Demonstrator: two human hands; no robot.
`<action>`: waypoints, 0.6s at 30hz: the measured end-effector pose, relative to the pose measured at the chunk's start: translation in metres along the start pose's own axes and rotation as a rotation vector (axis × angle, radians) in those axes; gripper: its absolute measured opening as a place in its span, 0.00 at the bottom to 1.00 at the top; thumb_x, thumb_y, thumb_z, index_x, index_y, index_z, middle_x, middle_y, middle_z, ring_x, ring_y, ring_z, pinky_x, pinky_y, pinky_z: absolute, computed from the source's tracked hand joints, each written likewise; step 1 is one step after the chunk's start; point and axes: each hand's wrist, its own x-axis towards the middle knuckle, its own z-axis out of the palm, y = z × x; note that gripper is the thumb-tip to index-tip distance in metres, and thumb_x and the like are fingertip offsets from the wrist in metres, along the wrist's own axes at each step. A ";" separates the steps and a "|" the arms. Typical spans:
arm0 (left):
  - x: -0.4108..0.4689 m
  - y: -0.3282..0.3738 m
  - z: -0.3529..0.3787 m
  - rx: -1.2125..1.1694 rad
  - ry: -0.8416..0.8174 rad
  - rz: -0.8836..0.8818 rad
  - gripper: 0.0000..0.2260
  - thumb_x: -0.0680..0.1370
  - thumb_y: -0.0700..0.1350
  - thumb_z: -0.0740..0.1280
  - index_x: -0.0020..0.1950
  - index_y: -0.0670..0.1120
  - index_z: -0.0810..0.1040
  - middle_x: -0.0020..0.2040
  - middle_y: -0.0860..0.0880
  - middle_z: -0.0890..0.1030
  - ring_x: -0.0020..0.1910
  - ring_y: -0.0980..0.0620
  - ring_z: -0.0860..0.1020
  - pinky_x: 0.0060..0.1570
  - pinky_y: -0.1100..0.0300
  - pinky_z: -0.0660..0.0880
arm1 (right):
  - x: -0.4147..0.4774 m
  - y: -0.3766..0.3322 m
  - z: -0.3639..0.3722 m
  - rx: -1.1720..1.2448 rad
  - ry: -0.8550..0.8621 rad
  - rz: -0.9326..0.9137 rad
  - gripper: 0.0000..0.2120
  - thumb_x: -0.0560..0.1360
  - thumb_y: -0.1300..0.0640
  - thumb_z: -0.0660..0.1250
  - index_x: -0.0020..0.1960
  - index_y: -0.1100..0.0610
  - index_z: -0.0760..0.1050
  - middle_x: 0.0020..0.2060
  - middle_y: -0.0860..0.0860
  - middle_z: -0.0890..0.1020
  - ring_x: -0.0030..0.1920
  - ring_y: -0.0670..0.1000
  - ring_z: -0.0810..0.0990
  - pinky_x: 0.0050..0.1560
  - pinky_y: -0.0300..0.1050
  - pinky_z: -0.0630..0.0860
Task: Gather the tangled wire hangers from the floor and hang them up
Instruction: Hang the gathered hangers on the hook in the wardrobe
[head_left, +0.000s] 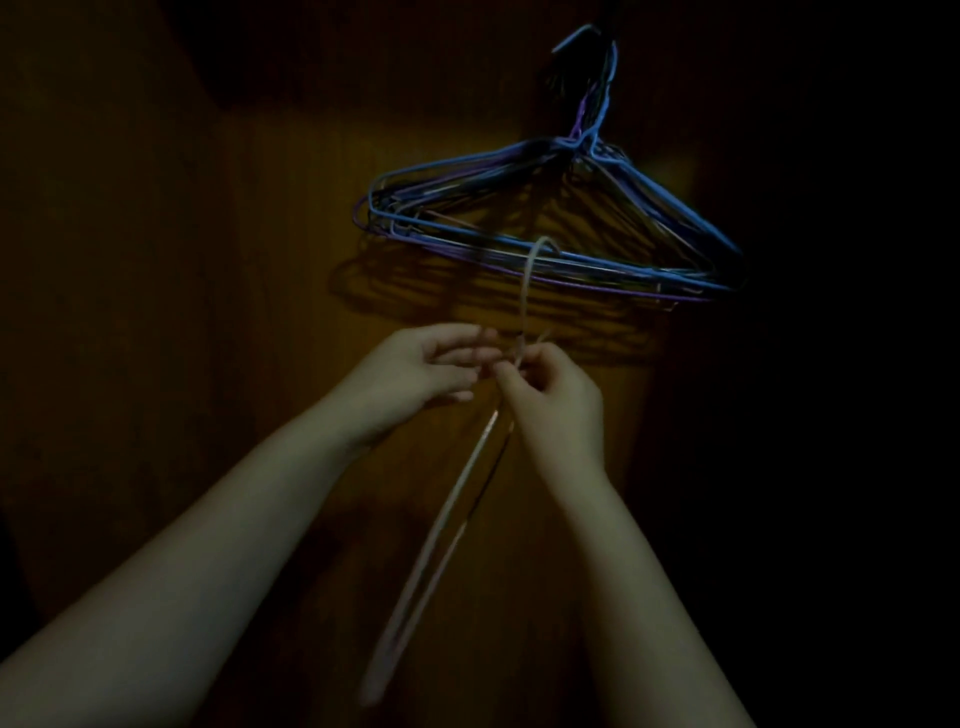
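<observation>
A pale pink wire hanger (436, 525) hangs edge-on in front of me, its hook (530, 280) curving upward. My right hand (553, 402) grips it at the neck, fingers curled round the wire. My left hand (421, 366) is just left of the neck with its fingers stretched toward the wire; whether they touch it I cannot tell. Above and behind, a bunch of several blue, purple and dark wire hangers (545, 234) hangs by its hooks (597, 67) from a point high on the wall, which is lost in the dark.
A brown wooden panel (260, 260) fills the background and carries the hangers' shadows. The scene is very dim; the right side and the top are almost black.
</observation>
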 end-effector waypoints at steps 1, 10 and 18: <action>0.000 0.003 -0.002 0.040 0.025 0.059 0.19 0.76 0.29 0.61 0.61 0.48 0.72 0.50 0.54 0.79 0.45 0.66 0.79 0.43 0.71 0.75 | 0.002 0.000 -0.004 0.021 -0.006 -0.031 0.04 0.75 0.55 0.68 0.47 0.54 0.78 0.39 0.48 0.82 0.42 0.48 0.80 0.42 0.41 0.74; 0.024 0.016 -0.002 0.910 0.349 0.549 0.18 0.72 0.51 0.66 0.60 0.46 0.79 0.56 0.46 0.80 0.60 0.46 0.73 0.55 0.66 0.60 | 0.021 -0.007 -0.043 0.112 -0.183 -0.176 0.06 0.79 0.60 0.61 0.47 0.48 0.70 0.37 0.46 0.79 0.40 0.43 0.79 0.43 0.39 0.75; 0.065 0.037 0.017 0.890 0.409 0.520 0.07 0.75 0.48 0.68 0.47 0.47 0.83 0.45 0.49 0.83 0.51 0.49 0.75 0.46 0.59 0.66 | 0.060 0.003 -0.060 -0.124 0.233 -0.057 0.12 0.73 0.44 0.68 0.40 0.52 0.74 0.33 0.46 0.78 0.35 0.46 0.77 0.38 0.45 0.73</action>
